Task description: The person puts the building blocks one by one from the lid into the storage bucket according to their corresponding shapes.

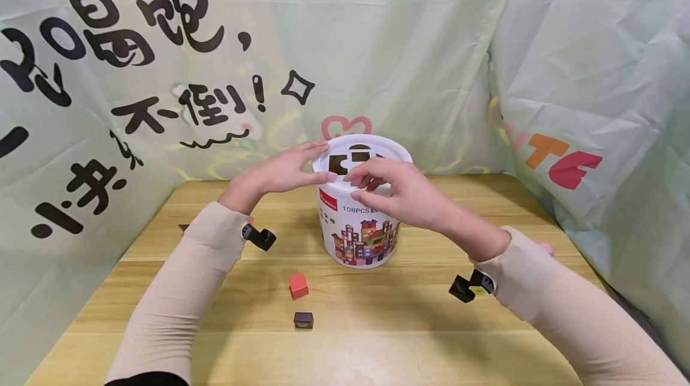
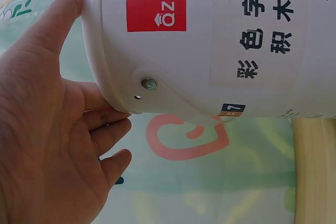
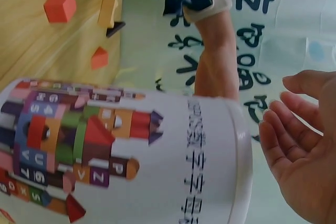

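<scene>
Wood-grain worktop (image 1: 388, 350) fills the foreground; nearest on it sits a small dark block (image 1: 303, 320), then a red block (image 1: 299, 286) just beyond. Behind them the white tub (image 1: 360, 227) stands upright, long axis vert., lid (image 1: 353, 166) w/ shaped cutouts facing up. R hand (image 1: 401, 191) hangs over the tub's near-R part, fingers loosely bent, nothing in them; tub lies below, & R wrist view shows a gap to the rim (image 3: 242, 156). L hand (image 1: 286, 170) is nearer: it touches the rim at the tub's L side, thumb toward the front, fingers relaxed & nearly straight, no closed grip, tub to their R. Far back hangs a printed cloth backdrop (image 1: 420, 74).
</scene>
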Available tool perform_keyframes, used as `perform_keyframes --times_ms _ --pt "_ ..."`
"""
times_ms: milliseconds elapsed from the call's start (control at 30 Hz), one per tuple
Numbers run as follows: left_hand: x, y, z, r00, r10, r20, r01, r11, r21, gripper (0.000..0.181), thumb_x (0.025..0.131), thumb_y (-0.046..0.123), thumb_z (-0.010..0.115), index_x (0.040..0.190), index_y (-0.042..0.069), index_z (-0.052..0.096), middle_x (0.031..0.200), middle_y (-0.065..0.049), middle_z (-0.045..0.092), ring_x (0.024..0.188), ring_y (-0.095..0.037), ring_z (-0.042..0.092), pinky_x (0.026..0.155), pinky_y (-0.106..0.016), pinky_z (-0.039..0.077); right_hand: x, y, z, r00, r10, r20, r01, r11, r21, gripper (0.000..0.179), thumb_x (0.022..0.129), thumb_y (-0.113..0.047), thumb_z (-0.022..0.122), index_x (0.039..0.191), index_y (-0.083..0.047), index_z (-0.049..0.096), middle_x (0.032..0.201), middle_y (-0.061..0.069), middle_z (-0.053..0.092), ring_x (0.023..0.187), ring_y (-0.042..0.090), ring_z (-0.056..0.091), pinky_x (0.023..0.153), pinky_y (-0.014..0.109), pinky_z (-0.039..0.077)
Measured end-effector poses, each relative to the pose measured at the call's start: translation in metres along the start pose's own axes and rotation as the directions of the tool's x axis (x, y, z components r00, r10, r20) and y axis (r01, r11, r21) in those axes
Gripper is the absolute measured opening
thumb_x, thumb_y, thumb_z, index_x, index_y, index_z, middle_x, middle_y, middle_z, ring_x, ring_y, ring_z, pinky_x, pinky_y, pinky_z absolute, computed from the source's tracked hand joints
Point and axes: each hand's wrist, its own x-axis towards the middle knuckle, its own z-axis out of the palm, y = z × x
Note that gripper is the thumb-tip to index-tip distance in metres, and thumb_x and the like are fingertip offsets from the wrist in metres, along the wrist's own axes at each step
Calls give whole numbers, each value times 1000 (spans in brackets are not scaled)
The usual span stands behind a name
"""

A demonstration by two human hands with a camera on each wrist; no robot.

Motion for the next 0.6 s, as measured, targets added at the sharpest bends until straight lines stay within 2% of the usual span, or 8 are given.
perform_keyframes --times_ms 300,600 --pt "-1 2 0 1000 14 -13 -14 1000 15 91 88 71 49 156 13 27 161 -4 21 146 -26 19 115 -50 21 -12 -10 19 996 -83 24 81 994 74 22 91 -11 70 113 -7 68 108 4 68 91 9 62 81 32 54" --pt "0 -1 1 1000 18 -15 -18 1000 7 91 88 71 49 156 14 27 161 -3 21 147 -24 17 115 -51 22 -24 -7 49 989 -94 110 87 994 71 29 90 -18 72 117 -9 66 110 -4 66 94 6 60 79 30 54"
